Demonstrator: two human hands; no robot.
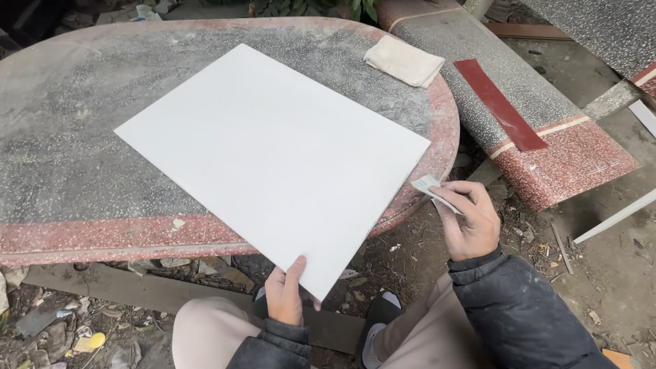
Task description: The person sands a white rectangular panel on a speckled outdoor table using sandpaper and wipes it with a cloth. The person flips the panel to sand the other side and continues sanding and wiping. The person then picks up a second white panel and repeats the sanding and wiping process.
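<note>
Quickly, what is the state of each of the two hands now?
Left hand: closed on the near corner of the white board.
Right hand: closed, holding a small folded sanding paper.

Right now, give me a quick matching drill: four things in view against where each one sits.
Things:
1. white board
2. folded cloth
3. red strip
4. small sandpaper piece

Places:
A. flat on the speckled slab to the right
B. pinched in the right hand
C. on the round table, near corner held by the left hand
D. at the table's far edge

Pairs: 1-C, 2-D, 3-A, 4-B
</note>
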